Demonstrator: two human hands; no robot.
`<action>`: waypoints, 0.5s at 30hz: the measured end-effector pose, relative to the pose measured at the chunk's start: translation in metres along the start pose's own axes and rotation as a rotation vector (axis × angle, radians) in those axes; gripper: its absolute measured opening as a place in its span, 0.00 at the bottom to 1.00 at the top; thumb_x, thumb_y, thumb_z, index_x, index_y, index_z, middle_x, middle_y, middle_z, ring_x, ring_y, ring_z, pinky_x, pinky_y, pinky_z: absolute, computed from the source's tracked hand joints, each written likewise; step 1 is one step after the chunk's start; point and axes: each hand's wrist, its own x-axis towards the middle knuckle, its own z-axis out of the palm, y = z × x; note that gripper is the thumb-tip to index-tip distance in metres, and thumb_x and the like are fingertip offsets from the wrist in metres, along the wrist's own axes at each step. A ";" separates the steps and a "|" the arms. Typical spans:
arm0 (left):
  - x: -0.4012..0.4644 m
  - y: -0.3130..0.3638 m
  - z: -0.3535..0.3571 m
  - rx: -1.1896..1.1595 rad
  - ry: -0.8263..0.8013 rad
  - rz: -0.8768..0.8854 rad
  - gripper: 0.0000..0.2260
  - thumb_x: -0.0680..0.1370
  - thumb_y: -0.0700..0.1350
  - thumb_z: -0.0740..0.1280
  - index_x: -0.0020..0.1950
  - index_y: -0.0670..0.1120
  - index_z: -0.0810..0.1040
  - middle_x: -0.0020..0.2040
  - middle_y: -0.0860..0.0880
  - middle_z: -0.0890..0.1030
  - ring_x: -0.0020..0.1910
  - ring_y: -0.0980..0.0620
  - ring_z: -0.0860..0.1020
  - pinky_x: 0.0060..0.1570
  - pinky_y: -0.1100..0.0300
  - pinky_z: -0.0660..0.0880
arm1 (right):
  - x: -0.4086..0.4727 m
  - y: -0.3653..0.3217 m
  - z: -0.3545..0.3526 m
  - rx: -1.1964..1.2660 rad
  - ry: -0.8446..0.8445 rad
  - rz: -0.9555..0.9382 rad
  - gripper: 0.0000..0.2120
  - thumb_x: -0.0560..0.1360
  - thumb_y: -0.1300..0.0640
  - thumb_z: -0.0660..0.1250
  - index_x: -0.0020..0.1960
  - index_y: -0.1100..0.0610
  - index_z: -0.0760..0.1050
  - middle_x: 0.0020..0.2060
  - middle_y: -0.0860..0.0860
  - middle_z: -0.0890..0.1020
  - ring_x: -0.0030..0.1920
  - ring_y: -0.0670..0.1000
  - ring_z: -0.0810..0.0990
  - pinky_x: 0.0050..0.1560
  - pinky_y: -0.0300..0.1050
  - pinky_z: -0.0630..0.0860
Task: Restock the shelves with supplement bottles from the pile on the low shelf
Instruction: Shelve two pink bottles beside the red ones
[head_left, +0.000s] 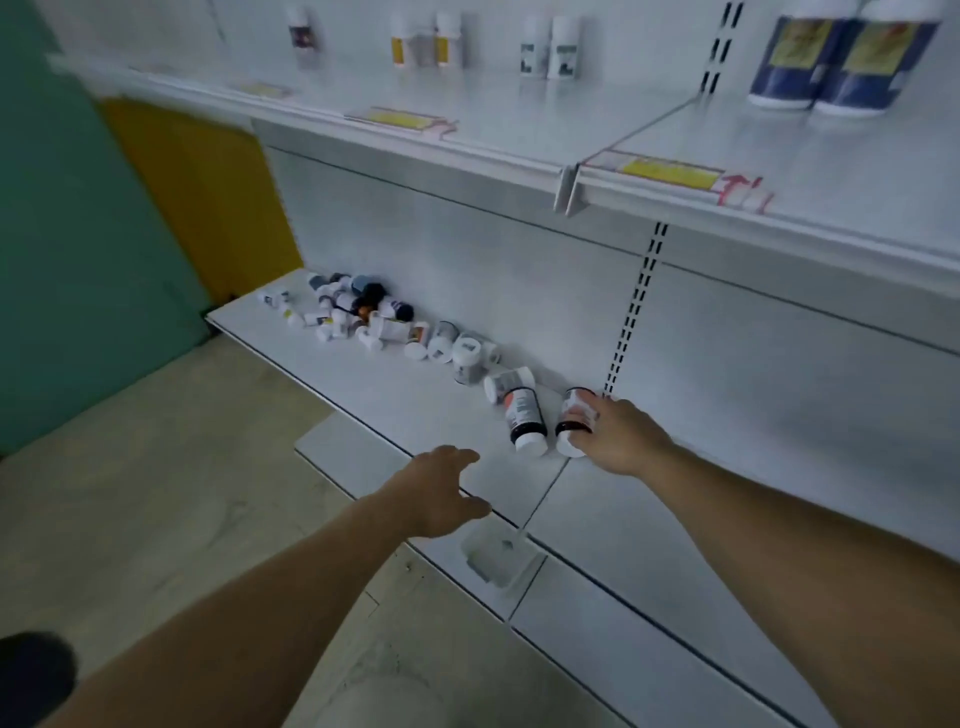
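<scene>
Dark supplement bottle (573, 422) lies on its side on the low shelf (415, 410), white cap toward me, my fingers (584, 402) curled over it; its twin (524, 418) just beside, the pile (353, 312) beyond.

Right hand (618, 436) grips lying dark bottle (571, 421) on low shelf (415, 405); left hand (441, 488) open.

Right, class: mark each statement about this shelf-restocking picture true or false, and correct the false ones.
1. The right hand grips a dark bottle with a white cap lying on the white low shelf. True.
2. The left hand holds a bottle. False: it is open and holds nothing.
3. The pile of small bottles lies against the back panel. True.
4. The two large blue-labelled bottles lie on their sides. False: they stand upright on the upper shelf.
</scene>
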 end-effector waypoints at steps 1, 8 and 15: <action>0.020 -0.005 -0.003 0.034 -0.040 0.031 0.34 0.74 0.59 0.67 0.76 0.53 0.56 0.77 0.49 0.55 0.74 0.47 0.56 0.72 0.52 0.56 | 0.007 0.005 0.008 0.019 0.003 0.044 0.28 0.72 0.43 0.65 0.70 0.49 0.65 0.63 0.56 0.74 0.60 0.59 0.74 0.56 0.48 0.72; 0.164 -0.021 -0.021 0.401 -0.089 0.437 0.33 0.76 0.46 0.67 0.76 0.49 0.53 0.77 0.46 0.50 0.75 0.46 0.51 0.71 0.50 0.57 | 0.070 0.003 0.064 0.156 0.091 0.339 0.30 0.76 0.47 0.65 0.73 0.54 0.59 0.64 0.61 0.69 0.63 0.62 0.72 0.61 0.52 0.71; 0.256 -0.022 0.006 0.784 -0.002 0.754 0.35 0.76 0.36 0.62 0.77 0.49 0.47 0.77 0.46 0.48 0.76 0.43 0.47 0.73 0.47 0.51 | 0.116 -0.003 0.116 0.429 0.293 0.687 0.27 0.75 0.47 0.64 0.71 0.51 0.60 0.58 0.57 0.75 0.56 0.60 0.75 0.56 0.55 0.75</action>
